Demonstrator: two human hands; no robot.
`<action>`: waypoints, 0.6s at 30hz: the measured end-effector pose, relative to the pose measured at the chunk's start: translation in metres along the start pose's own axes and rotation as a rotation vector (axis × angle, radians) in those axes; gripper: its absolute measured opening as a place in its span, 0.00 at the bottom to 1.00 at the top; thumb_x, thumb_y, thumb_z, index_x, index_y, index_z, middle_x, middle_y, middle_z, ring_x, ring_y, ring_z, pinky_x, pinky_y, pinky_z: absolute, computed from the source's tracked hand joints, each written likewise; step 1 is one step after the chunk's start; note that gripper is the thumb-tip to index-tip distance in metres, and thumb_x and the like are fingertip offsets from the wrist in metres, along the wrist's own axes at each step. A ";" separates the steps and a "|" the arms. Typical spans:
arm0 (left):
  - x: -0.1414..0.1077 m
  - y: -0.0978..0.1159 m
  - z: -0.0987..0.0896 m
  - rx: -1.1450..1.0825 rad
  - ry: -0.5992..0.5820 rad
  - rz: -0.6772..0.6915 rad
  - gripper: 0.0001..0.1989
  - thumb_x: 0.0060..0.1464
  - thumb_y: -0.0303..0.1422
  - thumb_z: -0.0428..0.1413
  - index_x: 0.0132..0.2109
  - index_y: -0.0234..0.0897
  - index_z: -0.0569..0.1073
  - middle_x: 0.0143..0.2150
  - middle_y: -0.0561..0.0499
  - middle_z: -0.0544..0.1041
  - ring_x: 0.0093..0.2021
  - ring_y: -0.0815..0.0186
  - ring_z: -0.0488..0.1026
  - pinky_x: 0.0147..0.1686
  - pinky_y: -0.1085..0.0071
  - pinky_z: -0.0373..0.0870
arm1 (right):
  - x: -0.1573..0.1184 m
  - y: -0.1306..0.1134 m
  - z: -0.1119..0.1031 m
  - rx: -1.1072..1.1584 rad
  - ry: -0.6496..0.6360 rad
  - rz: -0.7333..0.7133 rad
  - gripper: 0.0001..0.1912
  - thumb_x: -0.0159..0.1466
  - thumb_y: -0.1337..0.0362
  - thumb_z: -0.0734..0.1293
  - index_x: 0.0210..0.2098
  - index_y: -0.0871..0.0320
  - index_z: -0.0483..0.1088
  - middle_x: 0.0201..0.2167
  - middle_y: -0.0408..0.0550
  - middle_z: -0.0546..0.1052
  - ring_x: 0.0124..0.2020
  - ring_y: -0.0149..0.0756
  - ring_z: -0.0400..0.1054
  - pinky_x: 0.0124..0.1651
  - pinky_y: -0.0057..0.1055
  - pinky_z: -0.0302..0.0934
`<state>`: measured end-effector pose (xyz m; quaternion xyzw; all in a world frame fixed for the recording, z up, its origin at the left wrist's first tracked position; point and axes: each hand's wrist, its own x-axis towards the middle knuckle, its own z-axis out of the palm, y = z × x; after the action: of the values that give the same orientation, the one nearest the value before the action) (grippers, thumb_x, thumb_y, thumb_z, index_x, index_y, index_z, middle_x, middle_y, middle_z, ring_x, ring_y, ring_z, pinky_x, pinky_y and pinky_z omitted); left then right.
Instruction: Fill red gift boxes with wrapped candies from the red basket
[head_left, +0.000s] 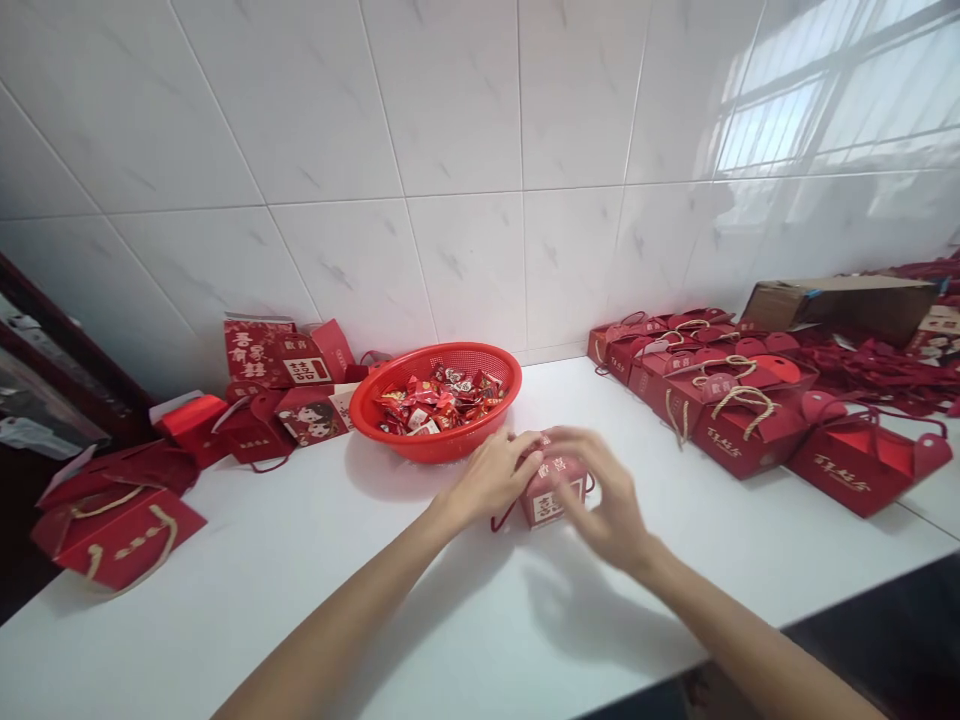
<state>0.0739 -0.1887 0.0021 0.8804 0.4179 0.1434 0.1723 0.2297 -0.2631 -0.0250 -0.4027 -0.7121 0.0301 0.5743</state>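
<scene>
A small red gift box with a white printed panel and dark red cords stands upright on the white table, between my hands. My left hand grips its upper left part with bent fingers. At the box's right side, my right hand is curved around, thumb and fingers apart and slightly blurred, its fingertips near the top. Just behind and to the left sits a red plastic basket holding many wrapped candies.
Red boxes with rope handles stand in rows at the right, beside a cardboard box. More red boxes are grouped at the left, one near the front edge. A tiled wall rises behind the table.
</scene>
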 end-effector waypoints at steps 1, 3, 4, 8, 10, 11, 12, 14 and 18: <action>-0.001 -0.004 0.000 -0.076 -0.010 -0.004 0.22 0.66 0.45 0.43 0.60 0.47 0.71 0.46 0.46 0.75 0.49 0.56 0.73 0.51 0.61 0.69 | 0.001 0.018 -0.011 -0.033 0.027 0.172 0.10 0.65 0.65 0.61 0.44 0.56 0.71 0.47 0.55 0.76 0.51 0.45 0.69 0.53 0.46 0.65; -0.002 -0.011 0.000 -0.169 -0.042 -0.030 0.24 0.65 0.48 0.43 0.62 0.48 0.69 0.51 0.45 0.74 0.54 0.56 0.72 0.56 0.60 0.67 | 0.001 0.051 -0.025 -0.061 -0.032 0.472 0.14 0.63 0.62 0.62 0.47 0.56 0.71 0.48 0.55 0.77 0.48 0.46 0.71 0.51 0.48 0.66; -0.002 -0.013 0.001 -0.201 -0.051 -0.039 0.25 0.65 0.48 0.44 0.63 0.47 0.69 0.53 0.45 0.73 0.56 0.55 0.71 0.58 0.59 0.65 | 0.001 0.063 -0.028 -0.044 -0.094 0.569 0.17 0.60 0.63 0.63 0.48 0.56 0.71 0.50 0.54 0.76 0.50 0.46 0.70 0.52 0.48 0.66; 0.001 -0.015 0.001 -0.273 -0.058 -0.053 0.25 0.63 0.47 0.48 0.62 0.47 0.70 0.54 0.46 0.73 0.55 0.55 0.71 0.59 0.60 0.65 | 0.003 0.081 -0.024 0.216 -0.373 0.727 0.15 0.57 0.63 0.63 0.42 0.56 0.75 0.48 0.51 0.78 0.46 0.43 0.72 0.48 0.40 0.67; 0.002 -0.015 0.002 -0.287 -0.043 -0.071 0.24 0.62 0.47 0.49 0.61 0.48 0.72 0.52 0.47 0.74 0.50 0.57 0.73 0.56 0.60 0.68 | 0.005 0.080 -0.020 0.311 -0.392 0.773 0.10 0.55 0.62 0.63 0.34 0.57 0.74 0.38 0.49 0.79 0.38 0.39 0.71 0.42 0.36 0.66; 0.002 -0.016 0.002 -0.291 -0.029 -0.077 0.24 0.61 0.47 0.50 0.61 0.48 0.72 0.51 0.47 0.74 0.48 0.57 0.73 0.55 0.60 0.69 | 0.006 0.079 -0.020 0.335 -0.381 0.801 0.08 0.55 0.62 0.64 0.30 0.58 0.72 0.33 0.48 0.78 0.35 0.38 0.70 0.40 0.35 0.65; 0.003 -0.017 0.003 -0.295 -0.010 -0.075 0.23 0.60 0.46 0.52 0.59 0.48 0.74 0.50 0.47 0.74 0.47 0.58 0.74 0.54 0.59 0.69 | 0.007 0.079 -0.021 0.355 -0.366 0.830 0.07 0.54 0.61 0.64 0.27 0.58 0.70 0.29 0.46 0.76 0.32 0.36 0.68 0.39 0.34 0.63; 0.005 -0.018 0.006 -0.306 0.044 -0.059 0.21 0.57 0.45 0.55 0.56 0.47 0.77 0.48 0.46 0.73 0.48 0.57 0.73 0.54 0.59 0.70 | 0.010 0.078 -0.026 0.443 -0.340 0.896 0.09 0.53 0.58 0.66 0.23 0.58 0.68 0.23 0.44 0.73 0.28 0.33 0.65 0.37 0.32 0.61; 0.012 -0.015 0.004 -0.350 0.196 -0.093 0.20 0.48 0.37 0.63 0.50 0.41 0.80 0.51 0.44 0.72 0.51 0.55 0.72 0.53 0.59 0.71 | 0.025 0.071 -0.046 0.733 -0.214 0.986 0.12 0.50 0.57 0.71 0.26 0.59 0.69 0.19 0.41 0.69 0.24 0.30 0.62 0.35 0.32 0.59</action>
<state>0.0721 -0.1714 -0.0068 0.7986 0.4417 0.2908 0.2874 0.3060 -0.2195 -0.0256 -0.4556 -0.4396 0.5742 0.5191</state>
